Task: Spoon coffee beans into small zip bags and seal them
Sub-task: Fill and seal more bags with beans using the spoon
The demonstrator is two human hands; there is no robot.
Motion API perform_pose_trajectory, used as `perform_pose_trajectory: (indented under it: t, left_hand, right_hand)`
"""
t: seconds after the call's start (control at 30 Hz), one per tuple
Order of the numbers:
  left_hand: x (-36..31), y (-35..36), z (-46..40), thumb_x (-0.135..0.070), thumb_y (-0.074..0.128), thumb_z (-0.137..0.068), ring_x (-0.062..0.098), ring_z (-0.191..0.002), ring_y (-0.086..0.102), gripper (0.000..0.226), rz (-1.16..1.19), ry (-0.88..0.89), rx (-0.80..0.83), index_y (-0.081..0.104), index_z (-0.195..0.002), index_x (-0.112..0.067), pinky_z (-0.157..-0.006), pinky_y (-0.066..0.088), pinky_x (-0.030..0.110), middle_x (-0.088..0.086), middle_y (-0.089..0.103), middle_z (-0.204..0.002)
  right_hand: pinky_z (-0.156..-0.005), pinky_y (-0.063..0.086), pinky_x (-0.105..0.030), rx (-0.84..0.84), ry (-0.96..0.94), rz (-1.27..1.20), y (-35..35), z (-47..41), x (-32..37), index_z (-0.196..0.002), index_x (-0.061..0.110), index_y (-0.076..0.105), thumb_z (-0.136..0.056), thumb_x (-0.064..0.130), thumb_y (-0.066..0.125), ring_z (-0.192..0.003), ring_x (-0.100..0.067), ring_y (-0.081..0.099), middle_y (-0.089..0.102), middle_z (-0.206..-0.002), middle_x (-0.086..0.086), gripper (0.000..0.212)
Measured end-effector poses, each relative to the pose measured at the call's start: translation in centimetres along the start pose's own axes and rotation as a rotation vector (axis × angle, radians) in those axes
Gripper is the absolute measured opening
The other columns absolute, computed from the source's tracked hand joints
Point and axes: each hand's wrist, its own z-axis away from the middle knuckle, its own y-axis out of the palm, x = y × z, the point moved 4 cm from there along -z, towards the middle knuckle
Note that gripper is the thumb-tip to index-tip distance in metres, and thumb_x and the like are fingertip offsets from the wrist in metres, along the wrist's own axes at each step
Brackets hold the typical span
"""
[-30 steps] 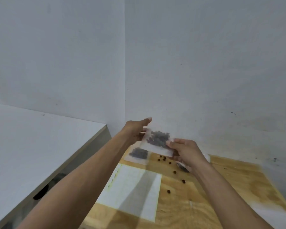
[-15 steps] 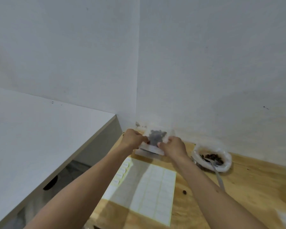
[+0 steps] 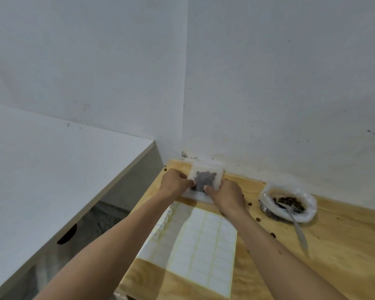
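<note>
Both hands pinch the filled zip bag (image 3: 205, 180) — left hand (image 3: 174, 182) and right hand (image 3: 225, 194) at its near edge. Since a second ago it has come down from mid-air onto the wooden table (image 3: 333, 245), far corner (seal state unclear) — probably being set aside.

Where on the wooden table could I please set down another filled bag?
Bare wood lies right of the label sheet, nearer than the bean bowl and its spoon, with a few loose beans. The far corner is crowded: both hands hold the zip bag over other bags.
</note>
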Motion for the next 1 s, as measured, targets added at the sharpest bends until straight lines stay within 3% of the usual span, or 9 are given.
perform_pose_trajectory:
  t: [0.1,0.17,0.43,0.67,0.77,0.83,0.9,1.0]
  left_hand:
    - [-0.5,0.0,0.6,-0.028,0.078,-0.087,0.027,-0.109,0.065,0.041,-0.028,0.015,-0.029,0.07,-0.12,-0.005,-0.089,0.052,0.036,0.008,0.07,-0.119]
    - [-1.3,-0.1,1.4,-0.03,0.074,-0.091,0.027,-0.116,0.063,0.048,-0.065,0.049,-0.056,0.065,-0.131,-0.006,-0.094,0.05,0.036,0.01,0.067,-0.129]
    - [-7.5,1.2,6.7,-0.023,0.069,-0.091,0.026,-0.111,0.065,0.034,-0.083,0.296,-0.144,0.071,-0.121,-0.007,-0.093,0.047,0.032,0.011,0.072,-0.118]
    - [-14.3,7.4,13.4,-0.023,0.062,-0.095,0.015,-0.092,0.065,0.028,0.008,0.523,-0.045,0.072,-0.118,-0.011,-0.084,0.05,0.029,0.004,0.073,-0.11]
    - [-16.9,11.2,16.9,-0.02,0.062,-0.095,0.018,-0.095,0.068,0.027,0.043,0.602,0.06,0.073,-0.116,-0.009,-0.084,0.052,0.028,0.005,0.074,-0.108]
    - [-18.1,13.9,19.3,-0.018,0.062,-0.095,0.018,-0.097,0.068,0.027,0.033,0.654,0.138,0.074,-0.116,-0.008,-0.081,0.047,0.022,0.004,0.074,-0.11]
    - [-18.9,16.9,21.8,-0.017,0.063,-0.095,0.019,-0.101,0.068,0.027,-0.001,0.702,0.237,0.073,-0.118,-0.007,-0.08,0.044,0.02,0.005,0.073,-0.111]
    - [-18.9,21.9,24.5,-0.026,0.068,-0.094,0.024,-0.113,0.064,0.039,-0.17,0.716,0.438,0.068,-0.128,-0.005,-0.085,0.047,0.027,0.01,0.069,-0.123]
  right_hand:
    - [-0.073,0.051,-0.034,-0.027,-0.03,0.027,-1.2,0.8,0.4,-0.113,0.014,0.066,-0.088,0.058,0.063,-0.099,-0.03,0.064,0.063,-0.116,-0.009,0.05]
    - [-0.08,0.049,-0.036,-0.045,-0.061,0.041,-2.6,1.5,0.7,-0.127,0.014,0.062,-0.092,0.055,0.06,-0.111,-0.031,0.061,0.058,-0.127,-0.009,0.054]
    - [-0.092,0.048,-0.036,-0.112,-0.072,-0.006,-11.2,4.5,-0.4,-0.144,0.014,0.052,-0.095,0.053,0.058,-0.124,-0.026,0.057,0.055,-0.141,-0.007,0.063]
    - [-0.099,0.049,-0.038,-0.276,0.046,-0.025,-21.3,9.2,-7.5,-0.144,0.013,0.053,-0.097,0.044,0.06,-0.126,-0.026,0.058,0.058,-0.143,-0.005,0.057]
    - [-0.091,0.051,-0.036,-0.329,0.152,0.019,-24.8,11.4,-12.2,-0.135,0.01,0.062,-0.095,0.037,0.063,-0.118,-0.028,0.063,0.066,-0.134,-0.007,0.048]
    - [-0.075,0.053,-0.035,-0.314,0.225,0.085,-26.3,12.7,-15.6,-0.105,0.006,0.075,-0.09,0.031,0.067,-0.097,-0.032,0.07,0.074,-0.104,-0.012,0.03]
    - [-0.059,0.044,-0.03,-0.228,0.318,0.184,-27.2,14.3,-18.9,-0.077,0.01,0.069,-0.085,0.028,0.069,-0.078,-0.031,0.069,0.068,-0.077,-0.012,0.02]
    - [-0.056,0.041,-0.03,-0.048,0.439,0.34,-26.9,16.8,-22.7,-0.076,0.012,0.055,-0.086,0.037,0.071,-0.076,-0.027,0.062,0.057,-0.075,-0.005,0.031]
